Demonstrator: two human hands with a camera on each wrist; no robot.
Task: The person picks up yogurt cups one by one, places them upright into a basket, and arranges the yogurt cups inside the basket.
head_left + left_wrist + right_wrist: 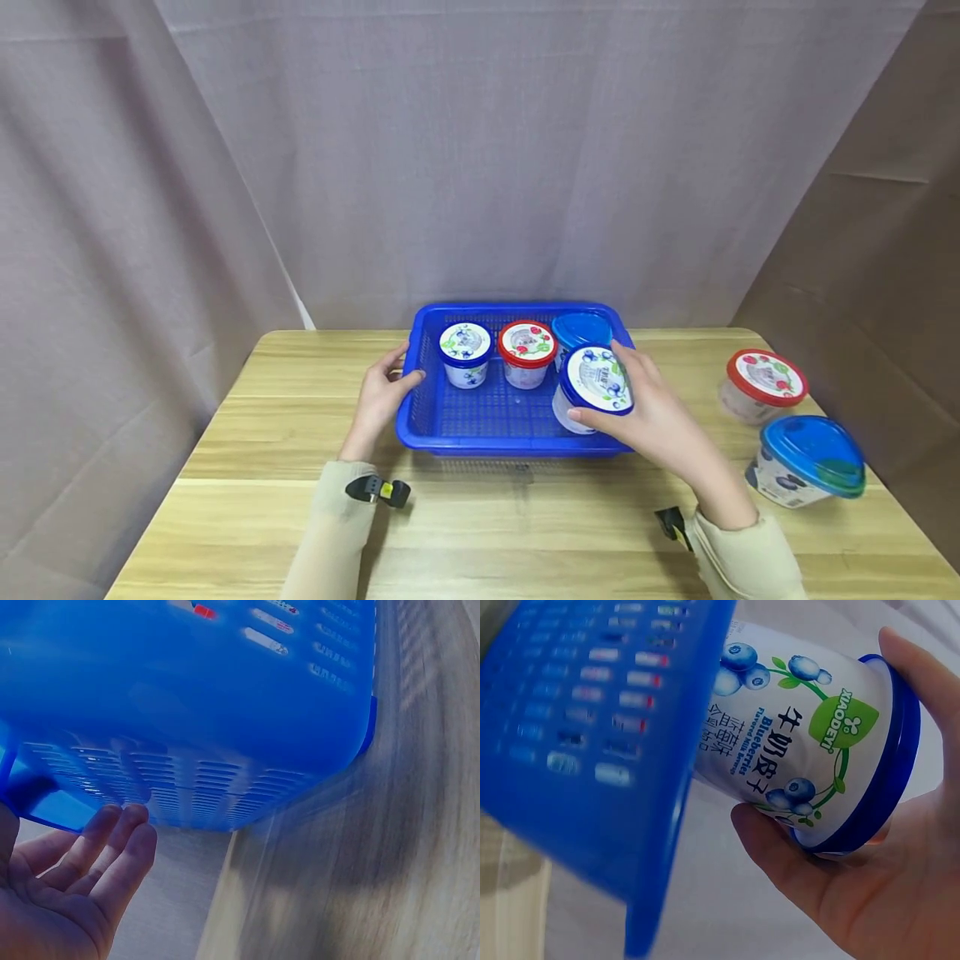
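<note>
My right hand has the blueberry milk tub, grasped just by its dark blue lid, thumb on the near side, fingers reaching round the far side! It's tilted, lid leaning my way, right over the near right corner of the blue plastic basket. From the right wrist, the tub's lower end slips out of sight behind the basket wall; whether its base touches the basket floor, I cannot tell. The print reads "Blueberries", with a green XIAODEYI leaf beside it.

Over on the other side, my left hand grips the basket's left rim, thumb on top, the other fingers outside and below it.

Inside, a line-up along the basket's far edge: a white-topped blueberry tub by the far left corner, a red-rimmed tub in the middle, then a tub with a clear blue lid in the far right corner, partly hidden by the one I'm holding.

Out on the wooden desk, near its right edge, stand two more: a red-lidded tub toward the far right corner and, nearer me, an oval-lidded tub with blueberry print.
</note>
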